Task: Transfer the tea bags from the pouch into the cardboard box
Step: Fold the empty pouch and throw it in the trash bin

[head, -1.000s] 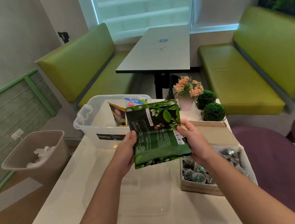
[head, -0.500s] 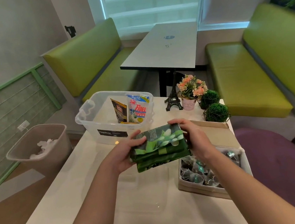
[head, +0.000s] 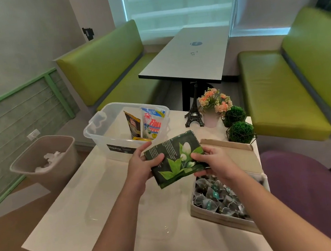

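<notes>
- Dark green foil, printed with white flowers and pale leaves: that is the pouch [head: 174, 158] we see held above the bench [head: 106, 194], folded flat.
- The fingers [head: 156, 159] of the left hand [head: 142, 165] are clamped on the pouch's left edge, thumb on top.
- The fingers [head: 200, 155] of the right hand [head: 216, 164] are clamped on its right edge, thumb likewise on the printed face.
- Just right of the pouch and nearer to us sits the cardboard box [head: 218, 216], open, with its flap [head: 238, 154] standing up on the far side.
- Tea bags [head: 216, 196] lie heaped inside the box, dark pyramids with teal tags.
- Farther left stands a clear plastic tub [head: 104, 136] holding two upright sachets [head: 151, 123].
- At the far edge we see a small tower model [head: 193, 113], a pot of pink flowers [head: 214, 104] and two round green plants [head: 240, 132].
- A waste bin [head: 40, 158] stands on the floor to the left.
</notes>
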`<state>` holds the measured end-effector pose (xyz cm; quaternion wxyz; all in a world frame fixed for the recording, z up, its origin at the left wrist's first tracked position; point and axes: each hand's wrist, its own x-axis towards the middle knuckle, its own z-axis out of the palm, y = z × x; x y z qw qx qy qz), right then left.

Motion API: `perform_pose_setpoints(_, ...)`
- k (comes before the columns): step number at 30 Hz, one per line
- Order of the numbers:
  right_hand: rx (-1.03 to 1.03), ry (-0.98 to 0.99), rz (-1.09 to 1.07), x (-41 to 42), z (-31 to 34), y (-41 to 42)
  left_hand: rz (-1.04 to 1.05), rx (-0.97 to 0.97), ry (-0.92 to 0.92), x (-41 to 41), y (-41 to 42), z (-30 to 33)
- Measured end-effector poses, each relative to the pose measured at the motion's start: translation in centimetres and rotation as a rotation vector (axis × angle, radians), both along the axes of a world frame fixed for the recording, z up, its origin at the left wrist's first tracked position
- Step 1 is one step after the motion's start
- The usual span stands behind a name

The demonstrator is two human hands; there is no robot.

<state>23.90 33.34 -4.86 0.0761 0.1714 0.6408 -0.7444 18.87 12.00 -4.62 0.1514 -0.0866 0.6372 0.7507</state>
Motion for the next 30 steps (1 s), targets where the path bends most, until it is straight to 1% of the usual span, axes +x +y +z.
perform_pose_setpoints(2,0.068,0.021,-0.075,0.0,0.0,0.5,-0.122,-0.113,-0.013,0.3,0.0,0.1)
perform_pose_setpoints(5,0.116,0.038,-0.275,-0.2,-0.2,0.7,-0.391,-0.286,-0.062,1.1,0.3,0.3)
perform_pose_setpoints(6,0.131,0.048,-0.311,-0.3,-0.3,0.5,-0.463,-0.325,-0.071,1.4,0.6,0.3)
perform_pose_setpoints(7,0.145,0.065,-0.32,-0.3,-0.4,0.2,-0.492,-0.343,-0.069,1.8,1.0,0.3)
perform_pose_setpoints(8,0.147,0.092,-0.312,-0.2,-0.4,-0.2,-0.469,-0.34,-0.054,2.3,1.5,0.5)
perform_pose_setpoints(10,0.114,0.13,-0.301,0.1,-0.3,-1.2,-0.319,-0.32,-0.011,3.0,2.8,0.6)
perform_pose_setpoints(12,0.089,0.102,-0.302,0.2,-0.5,-2.2,-0.163,-0.413,0.115,3.3,3.9,0.2)
perform_pose_setpoints(15,0.099,-0.016,-0.274,0.7,-1.3,-3.4,-0.005,-0.562,0.298,3.5,5.0,-0.3)
perform_pose_setpoints(17,0.148,-0.06,-0.234,1.0,-1.7,-3.6,0.054,-0.64,0.361,3.6,5.2,-0.7)
perform_pose_setpoints(20,0.09,-0.053,-0.183,1.0,-2.0,-4.4,0.142,-0.788,0.42,4.0,4.8,-1.1)
perform_pose_setpoints(21,0.105,-0.045,-0.171,1.0,-1.9,-4.8,0.161,-0.85,0.424,4.1,4.7,-1.1)
perform_pose_setpoints(23,0.22,-0.01,-0.2,1.1,-2.1,-5.8,0.17,-0.938,0.409,4.2,4.8,-0.9)
perform_pose_setpoints(24,0.289,0.02,-0.234,1.0,-2.3,-6.0,0.168,-0.943,0.401,4.1,4.9,-0.9)
perform_pose_setpoints(26,0.374,0.08,-0.286,1.0,-2.3,-6.4,0.178,-0.866,0.383,4.0,4.9,-1.0)
perform_pose_setpoints(30,0.308,0.192,-0.297,0.3,-1.6,-6.9,0.205,-0.629,0.292,3.3,3.8,-1.3)
